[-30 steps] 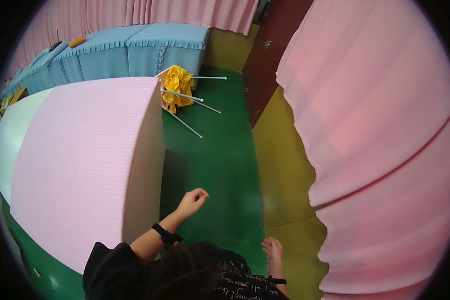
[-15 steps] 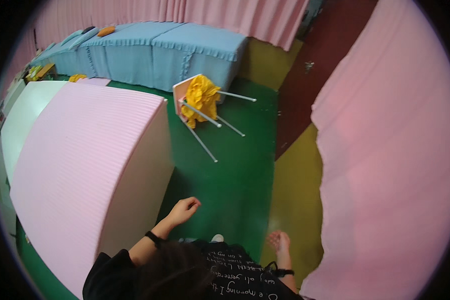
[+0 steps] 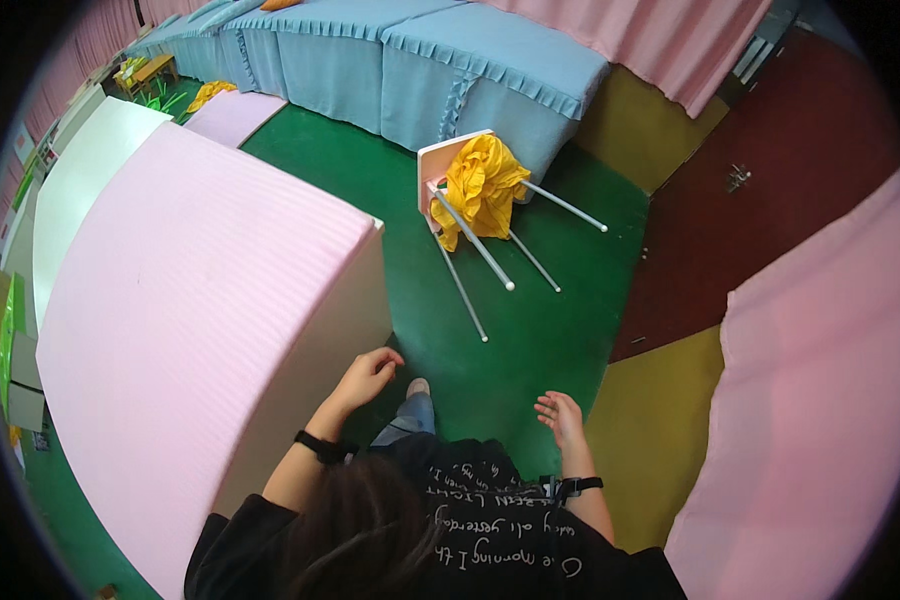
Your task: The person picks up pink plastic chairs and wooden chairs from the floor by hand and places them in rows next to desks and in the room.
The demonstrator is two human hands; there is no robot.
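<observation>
Both hands empty: left hand (image 3: 366,378) loosely curled beside pink block (image 3: 190,330), right hand (image 3: 560,417) open.

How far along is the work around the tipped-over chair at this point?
Done: nothing shows as finished; the chair lies on its side on the green floor, yellow cloth bunched on it. In hand: nothing; the left hand is by the pink block, the right hand open. Left: the chair, untouched.
</observation>
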